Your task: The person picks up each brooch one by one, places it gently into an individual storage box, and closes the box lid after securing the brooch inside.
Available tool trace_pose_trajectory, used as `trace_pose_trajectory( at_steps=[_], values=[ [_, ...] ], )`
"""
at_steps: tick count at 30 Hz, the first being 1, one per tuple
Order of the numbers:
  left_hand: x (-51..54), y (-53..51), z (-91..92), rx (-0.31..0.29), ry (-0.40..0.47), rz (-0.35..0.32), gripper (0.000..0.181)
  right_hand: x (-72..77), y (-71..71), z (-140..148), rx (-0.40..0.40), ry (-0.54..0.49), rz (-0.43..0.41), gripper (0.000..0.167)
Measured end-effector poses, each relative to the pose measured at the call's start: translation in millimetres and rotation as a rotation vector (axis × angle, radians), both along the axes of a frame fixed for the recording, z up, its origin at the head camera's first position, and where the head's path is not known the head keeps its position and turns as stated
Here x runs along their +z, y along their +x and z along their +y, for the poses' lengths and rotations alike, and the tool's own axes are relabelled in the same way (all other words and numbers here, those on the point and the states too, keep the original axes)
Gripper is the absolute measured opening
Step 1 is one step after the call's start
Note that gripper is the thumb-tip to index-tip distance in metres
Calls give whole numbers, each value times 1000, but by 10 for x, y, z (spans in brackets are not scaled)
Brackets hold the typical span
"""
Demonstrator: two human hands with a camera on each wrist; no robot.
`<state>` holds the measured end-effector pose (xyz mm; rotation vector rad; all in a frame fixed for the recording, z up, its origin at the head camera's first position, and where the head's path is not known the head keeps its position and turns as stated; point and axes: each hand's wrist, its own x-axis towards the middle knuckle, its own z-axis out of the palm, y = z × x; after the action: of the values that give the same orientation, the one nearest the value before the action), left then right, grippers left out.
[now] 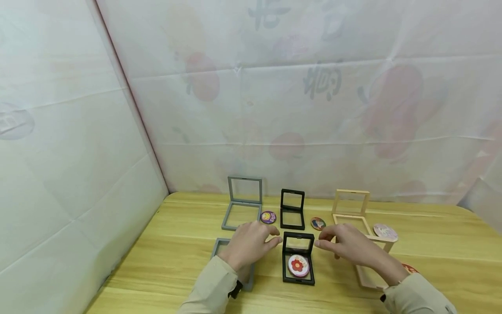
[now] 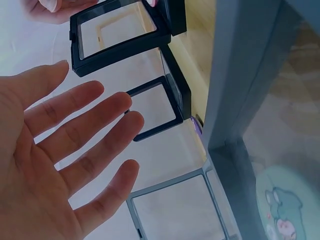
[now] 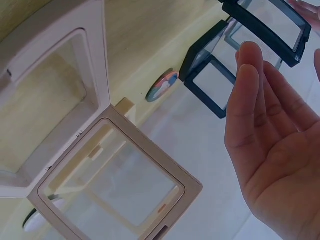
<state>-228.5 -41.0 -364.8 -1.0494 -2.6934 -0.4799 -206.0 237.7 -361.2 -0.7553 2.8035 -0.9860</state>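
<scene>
Black front frame (image 1: 299, 281) sits on the wooden table (image 1: 145, 270) between the 2 hands, its lid raised at the back and its base flat on the wood. On that base lies 1 round badge (image 1: 299, 265), white with a red flower and a pink edge.

The left hand (image 1: 251, 244) is released and holds nothing: the left wrist view shows its fingers spread and extended, with the palm bare. From above, its thumb points towards the left side of the raised lid, a little apart from it. The right hand (image 1: 350, 244) is also released — fingers loosely bent, nothing between them. Its fingertips are just beside the lid's right edge; whether they touch it, I cannot tell.

Behind stands the black back frame (image 1: 292, 209), lid raised, with a purple badge (image 1: 268, 217) to its left and a multicoloured badge (image 1: 318, 223) to its right. On the left are 2 grey frames: the grey back frame (image 1: 245, 203), lid up, and the grey front frame (image 1: 248, 286), partly covered by the left hand and sleeve. In the left wrist view a pale green badge (image 2: 282, 205) shows by the grey front frame.

On the right are 2 beige frames — the beige back frame (image 1: 349, 215) and the beige front frame (image 1: 371, 286), both with lids raised. Near them are a pale pink badge (image 1: 385, 231) and a red badge (image 1: 409, 267), the latter partly hidden by the right arm. A printed white cloth (image 1: 251, 113) hangs behind the table.
</scene>
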Motion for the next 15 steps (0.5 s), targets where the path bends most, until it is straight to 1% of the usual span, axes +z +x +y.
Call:
trace_pose_trajectory(
  at_steps=[3, 10, 15],
  values=[
    [-9, -16, 10, 2, 24, -32, 19, -6, -9, 3, -6, -2, -13, 26],
    [-40, -76, 48, -15, 81, -104, 20, -23, -57, -16, -17, -4, -52, 30],
    [-31, -87, 81, 2, 96, -158, 22, -28, -90, -63, -20, -30, -88, 34]
  ],
)
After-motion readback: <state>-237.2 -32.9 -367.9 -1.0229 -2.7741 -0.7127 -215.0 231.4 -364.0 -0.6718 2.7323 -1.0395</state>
